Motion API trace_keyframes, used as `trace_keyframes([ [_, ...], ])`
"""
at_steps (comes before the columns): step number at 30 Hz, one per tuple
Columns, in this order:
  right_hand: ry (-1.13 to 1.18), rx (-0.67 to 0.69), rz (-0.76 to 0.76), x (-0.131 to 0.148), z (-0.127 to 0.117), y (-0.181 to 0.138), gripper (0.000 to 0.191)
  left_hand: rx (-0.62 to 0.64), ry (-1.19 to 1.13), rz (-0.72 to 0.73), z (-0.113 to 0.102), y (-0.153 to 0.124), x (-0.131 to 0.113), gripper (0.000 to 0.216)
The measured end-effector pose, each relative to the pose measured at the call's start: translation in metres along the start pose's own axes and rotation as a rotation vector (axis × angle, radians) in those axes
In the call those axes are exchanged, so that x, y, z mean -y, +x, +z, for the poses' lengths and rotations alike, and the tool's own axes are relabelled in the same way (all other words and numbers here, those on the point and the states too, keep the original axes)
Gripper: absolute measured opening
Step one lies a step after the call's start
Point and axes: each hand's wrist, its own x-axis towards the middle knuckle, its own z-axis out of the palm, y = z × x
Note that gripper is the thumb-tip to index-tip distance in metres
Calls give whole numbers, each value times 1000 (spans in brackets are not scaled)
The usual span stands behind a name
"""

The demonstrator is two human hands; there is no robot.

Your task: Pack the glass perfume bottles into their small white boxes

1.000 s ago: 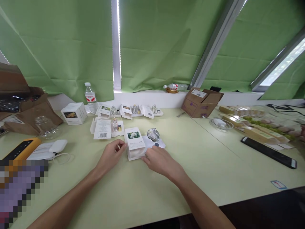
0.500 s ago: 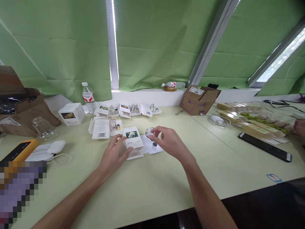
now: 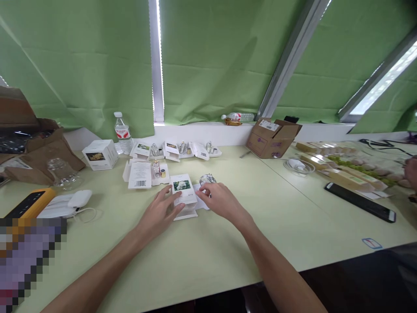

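Note:
A small white box (image 3: 183, 192) with a flower picture lies on the pale green table (image 3: 228, 243), its flap open to the right. My left hand (image 3: 161, 213) grips the box's left side, fingers on top and thumb at the front edge. My right hand (image 3: 219, 201) rests on the white flap just right of the box. Its fingers are curled in a pinch and hide whatever is under them. A small clear glass bottle (image 3: 207, 178) lies right behind the right fingertips.
Behind are more opened white boxes with little bottles (image 3: 177, 150), a barcode box (image 3: 140, 176), a closed white box (image 3: 100, 154) and a water bottle (image 3: 122, 132). A cardboard box (image 3: 272, 139), glass dish (image 3: 296, 165) and phone (image 3: 358, 202) lie right; another person's hand (image 3: 411, 171) shows there.
My right hand went from the box's front up to the glass bottle, then came back down onto the flap, covering the small dark cap. My left hand slid further onto the box.

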Motion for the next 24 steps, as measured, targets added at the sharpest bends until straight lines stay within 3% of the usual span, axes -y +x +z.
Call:
trace_keyframes([
  [3, -98, 90, 8, 3, 16, 2, 44, -37, -47, 1, 0, 0, 0, 43],
  [8, -137, 56, 8, 4, 30, 2, 43, -144, -73, -57, -1, 4, 6, 48],
  [14, -63, 30, -31, 7, 29, 2, 40, -87, -168, -45, -5, 7, 7, 35],
  [19, -3, 34, -63, 7, 31, 3, 42, -43, -391, -141, -11, 4, -3, 33],
  [24, 122, 6, -51, 8, 33, 3, 37, -121, -555, -248, -14, 4, -6, 34],
])
